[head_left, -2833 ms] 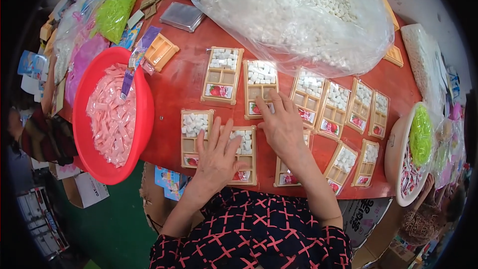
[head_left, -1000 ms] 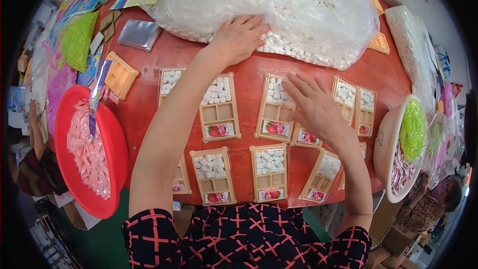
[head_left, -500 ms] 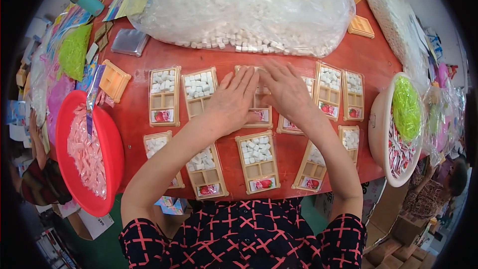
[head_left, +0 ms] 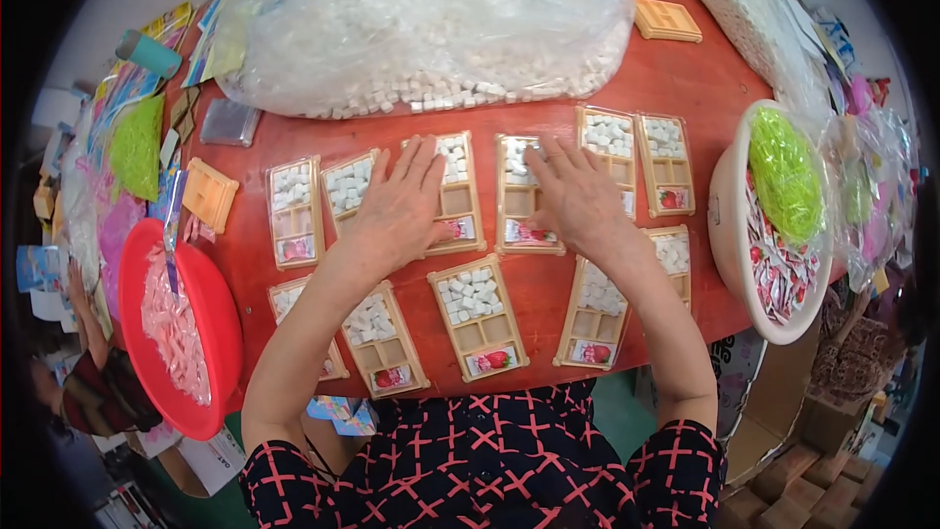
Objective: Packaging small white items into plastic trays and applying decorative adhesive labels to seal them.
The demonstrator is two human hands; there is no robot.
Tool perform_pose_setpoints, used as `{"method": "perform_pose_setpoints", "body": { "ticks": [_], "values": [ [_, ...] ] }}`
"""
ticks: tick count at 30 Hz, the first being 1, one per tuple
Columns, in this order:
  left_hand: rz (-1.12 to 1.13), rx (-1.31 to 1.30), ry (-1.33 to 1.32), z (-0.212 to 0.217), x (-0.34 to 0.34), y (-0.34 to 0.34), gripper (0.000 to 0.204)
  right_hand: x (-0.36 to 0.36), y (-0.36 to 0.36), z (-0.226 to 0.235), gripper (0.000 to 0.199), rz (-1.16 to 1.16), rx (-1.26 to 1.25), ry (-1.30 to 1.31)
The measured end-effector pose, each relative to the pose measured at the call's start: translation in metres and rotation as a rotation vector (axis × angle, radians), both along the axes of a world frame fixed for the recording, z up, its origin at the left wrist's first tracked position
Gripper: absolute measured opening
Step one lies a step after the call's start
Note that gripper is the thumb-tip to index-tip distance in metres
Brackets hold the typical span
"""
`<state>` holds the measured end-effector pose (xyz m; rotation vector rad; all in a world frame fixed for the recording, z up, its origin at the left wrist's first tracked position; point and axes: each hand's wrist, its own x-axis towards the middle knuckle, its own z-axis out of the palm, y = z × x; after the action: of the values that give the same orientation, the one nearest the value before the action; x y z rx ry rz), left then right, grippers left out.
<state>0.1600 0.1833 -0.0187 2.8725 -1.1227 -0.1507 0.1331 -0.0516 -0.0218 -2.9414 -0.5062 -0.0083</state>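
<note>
My left hand (head_left: 399,211) lies flat over two trays in the back row, fingers stretched forward. Its fingertips are beside white cubes (head_left: 348,186), and the thumb is at the strawberry sachet of a tan compartment tray (head_left: 458,201). Fingers spread, my right hand (head_left: 587,198) rests over another tan tray (head_left: 519,204) and partly hides the one to its right. Neither hand grips anything. White cubes fill the far compartment of each tray; several show a pink strawberry sachet (head_left: 492,360) at the near end. My forearms cover parts of the front-row trays.
A large clear bag of white cubes (head_left: 421,49) spans the back of the red table (head_left: 284,142). At left stands a red basin (head_left: 223,353) of pink packets; at right, a cream basin (head_left: 727,225) holds sachets and green shreds. Spare tan trays (head_left: 669,20) lie at back right.
My hands were close together over a middle tray; now they have moved apart, left hand leftward, right hand over trays to the right. The whole view has shifted slightly.
</note>
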Motion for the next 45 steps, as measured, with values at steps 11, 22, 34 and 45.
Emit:
{"method": "perform_pose_setpoints", "body": {
  "ticks": [11, 22, 34, 45],
  "values": [
    [-0.076, -0.083, 0.119, -0.015, -0.011, -0.045, 0.085, 0.014, -0.036, 0.008, 0.065, -0.052, 0.208, -0.034],
    [-0.096, -0.075, 0.088, -0.002, -0.01, -0.045, 0.08, 0.018, -0.067, -0.009, 0.07, -0.147, -0.061, 0.059],
    [-0.235, -0.218, -0.118, 0.011, 0.006, -0.108, 0.077, 0.013, -0.11, 0.004, 0.058, -0.257, 0.241, -0.195],
    [-0.22, -0.083, 0.101, -0.023, 0.006, -0.146, 0.075, 0.011, -0.121, -0.054, 0.09, -0.459, 0.198, 0.014]
  ]
}}
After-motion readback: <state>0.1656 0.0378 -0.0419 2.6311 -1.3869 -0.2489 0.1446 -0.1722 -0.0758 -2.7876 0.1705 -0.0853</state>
